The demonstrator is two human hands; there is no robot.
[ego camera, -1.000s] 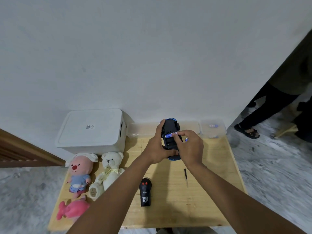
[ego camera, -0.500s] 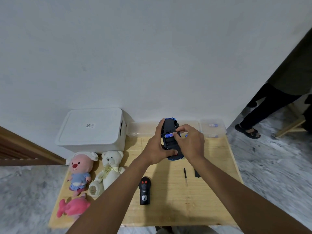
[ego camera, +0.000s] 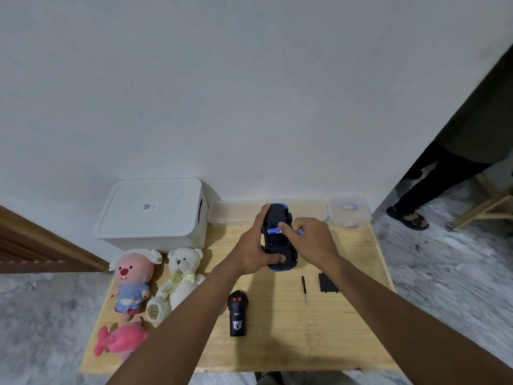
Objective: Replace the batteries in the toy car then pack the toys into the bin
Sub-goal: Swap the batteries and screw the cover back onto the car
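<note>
Wooden table [ego camera: 347, 323], upturned toy car [ego camera: 279, 240], blue battery [ego camera: 273, 231] seated

This looks like a room in a home, with a plain white wall [ego camera: 249, 93], a grey marble floor [ego camera: 444, 273], a small wooden table [ego camera: 347, 329] with soft toys like a white teddy bear [ego camera: 180, 276] on it, and a white storage bin [ego camera: 151, 212] with its lid on.

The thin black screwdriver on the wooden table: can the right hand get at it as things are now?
Probably yes. The thin black screwdriver lies bare on the wooden table, just beside the right forearm with nothing over it, but the right hand is pressing a blue battery into the upturned toy car.
</note>
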